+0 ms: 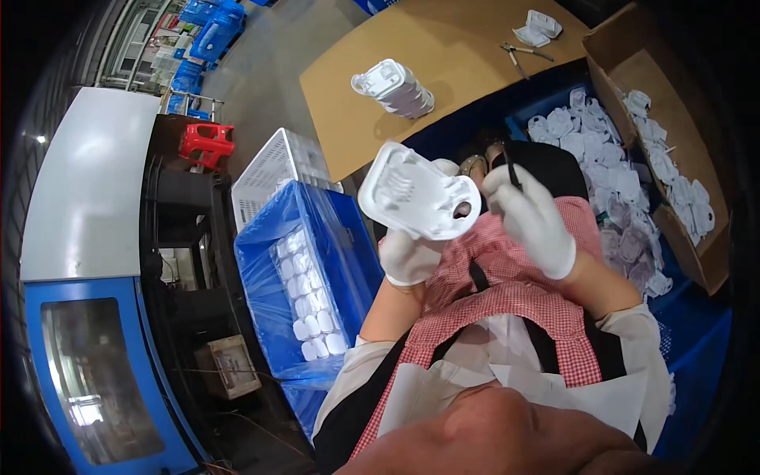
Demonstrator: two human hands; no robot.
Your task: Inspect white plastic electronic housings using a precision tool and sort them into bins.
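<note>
My left hand (pixel 410 261), in a white glove, grips a white moulded plastic part (pixel 408 190) from below and behind. The part is a rounded tray shape with a hole at its narrower end. Just to its right, my right hand (pixel 532 226), also gloved, is closed around a slim dark tool (pixel 512 165). Its kind does not show clearly. The tool is apart from the plastic part. Beyond my left hand, a leaning stack of similar white parts (pixel 408 96) stands on the brown tabletop (pixel 467 39).
Pliers (pixel 518 57) and two loose white parts (pixel 538 28) lie at the table's far right. At right, a cardboard box (pixel 625 55) and a blue bin hold many parts. At left are a bag-lined blue crate (pixel 356 245), a white crate (pixel 257 178), a red stool (pixel 207 146) and a machine (pixel 91 190).
</note>
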